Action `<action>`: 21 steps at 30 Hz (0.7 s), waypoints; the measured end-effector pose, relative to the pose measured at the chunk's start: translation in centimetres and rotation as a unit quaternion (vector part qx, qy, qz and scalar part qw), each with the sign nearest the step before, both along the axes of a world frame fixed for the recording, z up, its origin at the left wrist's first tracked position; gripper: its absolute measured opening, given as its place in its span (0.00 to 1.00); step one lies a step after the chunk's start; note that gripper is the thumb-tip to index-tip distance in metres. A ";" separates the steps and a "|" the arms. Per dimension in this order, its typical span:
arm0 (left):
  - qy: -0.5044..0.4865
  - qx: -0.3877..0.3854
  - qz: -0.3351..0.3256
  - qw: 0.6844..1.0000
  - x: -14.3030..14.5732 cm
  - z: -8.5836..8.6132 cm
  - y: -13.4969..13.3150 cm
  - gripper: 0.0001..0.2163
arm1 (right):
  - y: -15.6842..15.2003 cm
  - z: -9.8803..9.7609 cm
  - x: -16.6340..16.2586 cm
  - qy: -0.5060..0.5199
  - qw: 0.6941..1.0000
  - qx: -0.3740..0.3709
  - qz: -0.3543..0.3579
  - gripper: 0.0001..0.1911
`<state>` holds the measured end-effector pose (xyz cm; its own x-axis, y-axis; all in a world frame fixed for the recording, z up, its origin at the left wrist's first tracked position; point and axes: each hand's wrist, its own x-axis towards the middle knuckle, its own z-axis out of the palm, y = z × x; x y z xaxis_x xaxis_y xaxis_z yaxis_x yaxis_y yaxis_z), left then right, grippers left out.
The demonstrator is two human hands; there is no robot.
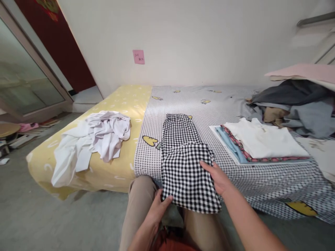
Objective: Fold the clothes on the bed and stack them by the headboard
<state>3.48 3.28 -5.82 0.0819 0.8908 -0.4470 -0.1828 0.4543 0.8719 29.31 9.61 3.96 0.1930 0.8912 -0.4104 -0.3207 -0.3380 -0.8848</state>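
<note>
Black-and-white checked pants [187, 174] lie lengthwise on the bed, with a gathered waistband at the far end. Their near part is doubled over and hangs past the bed's edge above my knees. My left hand [158, 209] pinches the near left corner, thumb on top and fingers underneath. At the right edge my right hand [217, 176] grips the cloth, its thumb on the upper side and most fingers hidden below.
A crumpled white shirt [104, 134] lies on the yellow sheet [123, 174] to the left. At right sits a folded clothes stack [264, 139] topped with white, beside a heap of grey clothes [300, 104]. A pink note [138, 56] is on the wall.
</note>
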 end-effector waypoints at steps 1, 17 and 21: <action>0.002 0.004 -0.001 1.000 0.0 -0.1 -0.1 0.30 | 0.3 0.0 0.3 -0.014 1.000 -0.005 -0.019 0.30; -0.023 -0.064 -0.044 0.997 0.3 -0.4 -0.4 0.31 | -10.2 -5.6 3.7 -0.201 0.977 -0.064 0.003 0.32; -0.032 -0.091 -0.036 0.995 0.1 0.5 0.0 0.21 | -11.3 -4.0 3.2 -0.206 0.974 -0.061 0.076 0.33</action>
